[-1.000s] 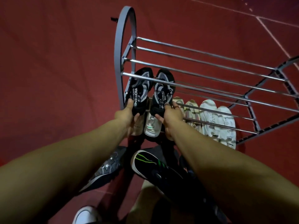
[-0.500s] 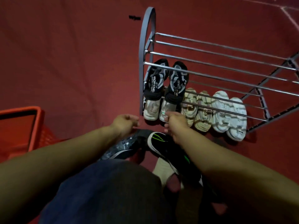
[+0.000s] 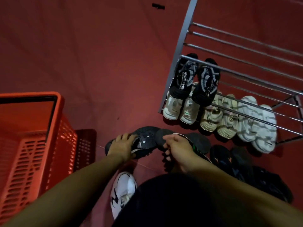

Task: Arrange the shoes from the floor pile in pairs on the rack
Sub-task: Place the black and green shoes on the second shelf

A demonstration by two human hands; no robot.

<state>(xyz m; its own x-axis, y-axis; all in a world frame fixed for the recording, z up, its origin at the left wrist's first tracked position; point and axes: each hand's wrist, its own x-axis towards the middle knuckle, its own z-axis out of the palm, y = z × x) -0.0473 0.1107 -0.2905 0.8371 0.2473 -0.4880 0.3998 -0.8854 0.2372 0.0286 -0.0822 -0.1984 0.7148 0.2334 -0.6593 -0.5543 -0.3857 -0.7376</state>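
The left hand [image 3: 122, 145] lies flat on a black sports shoe with a studded sole [image 3: 144, 141] on the dark red floor [image 3: 82, 54], fingers spread over it and not closed. The right hand [image 3: 177, 147] curls its fingers around a black shoe with green stripes [image 3: 196, 145] just beside the first one, gripping it. Both shoes are on the floor in front of the grey metal rack with silver bars [image 3: 180, 46]. On the rack sit a black and grey pair [image 3: 195, 79] above, and three pale pairs [image 3: 219, 118] in a row below. More dark shoes [image 3: 232, 159] lie to the right. A white shoe [image 3: 123, 192] is near the person's knee. An orange plastic basket [image 3: 32, 136] stands to the left.
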